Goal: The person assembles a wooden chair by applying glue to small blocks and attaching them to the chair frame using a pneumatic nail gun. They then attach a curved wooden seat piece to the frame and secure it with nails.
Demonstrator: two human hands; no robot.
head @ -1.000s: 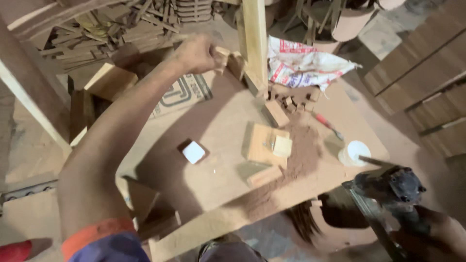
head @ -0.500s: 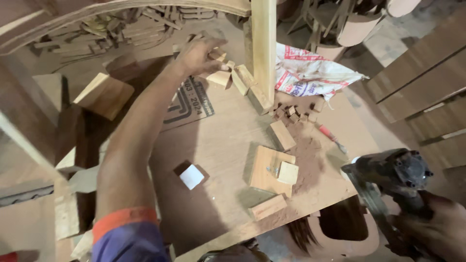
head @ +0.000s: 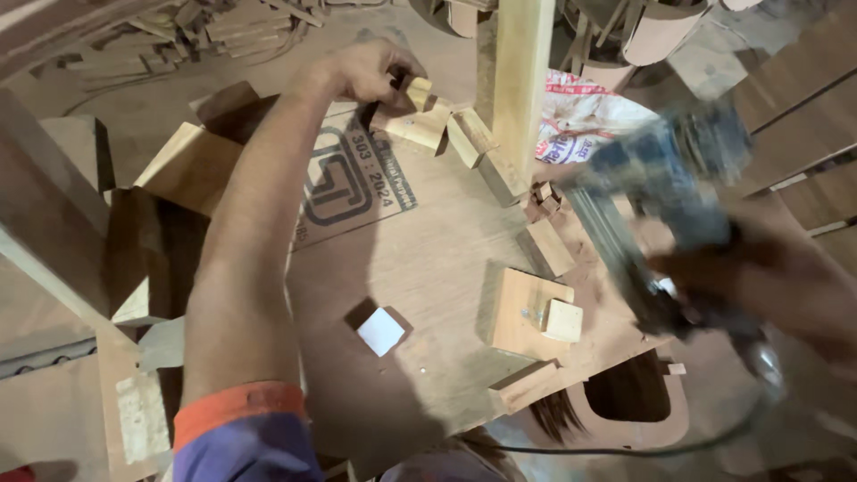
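Observation:
My left hand point(head: 370, 70) reaches across the plywood board point(head: 428, 268) and pinches a small wooden block point(head: 417, 91) at its far side, beside more wood offcuts point(head: 420, 125). My right hand point(head: 759, 268) grips a dark nail gun point(head: 661, 205), blurred by motion, held above the board's right edge. An upright wooden post point(head: 520, 80) stands just right of the left hand.
A flat wood piece with a small cube on it point(head: 536, 312) lies near the front right. A small white square point(head: 381, 331) sits mid-board. A printed sack point(head: 580, 125) lies behind the post. Wood scraps point(head: 192, 165) are piled at left, a curved cut-out panel point(head: 634, 411) lies below.
My right hand has lifted the nail gun up and leftward over the board's right side. My left hand stays at the far blocks, and the view has moved closer.

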